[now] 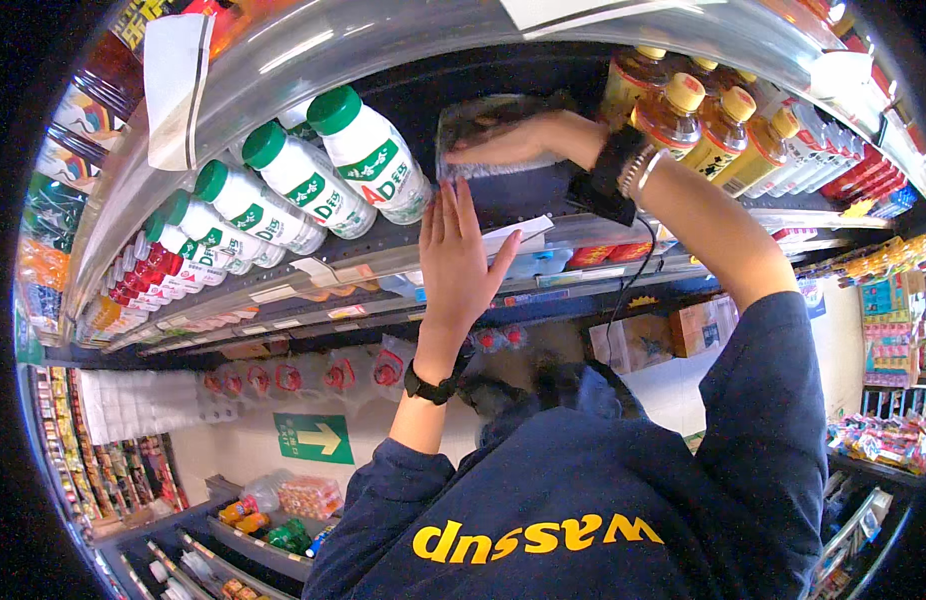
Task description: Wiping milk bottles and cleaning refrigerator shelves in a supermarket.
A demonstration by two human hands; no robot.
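Note:
My left hand (457,259) is held flat at the shelf's front edge, long fingers together and thumb apart, with nothing in it. Its fingertips are beside the base of the nearest white drink bottle (369,161) with a green cap; whether they touch it I cannot tell. My right hand (519,142) reaches deeper onto the dark shelf (508,196), fingers stretched out over a blurred, greyish, translucent thing (470,124), perhaps a plastic wrap or cloth. Its grip on that thing is unclear. Amber drink bottles (669,120) with yellow caps stand just right of my right wrist.
A clear shelf lip (305,45) with paper labels curves close above. A white paper tag (534,229) sticks out by my left thumb. A dark cable (624,300) hangs from a black device (599,199) at my right wrist. Cardboard boxes (631,341) stand lower down.

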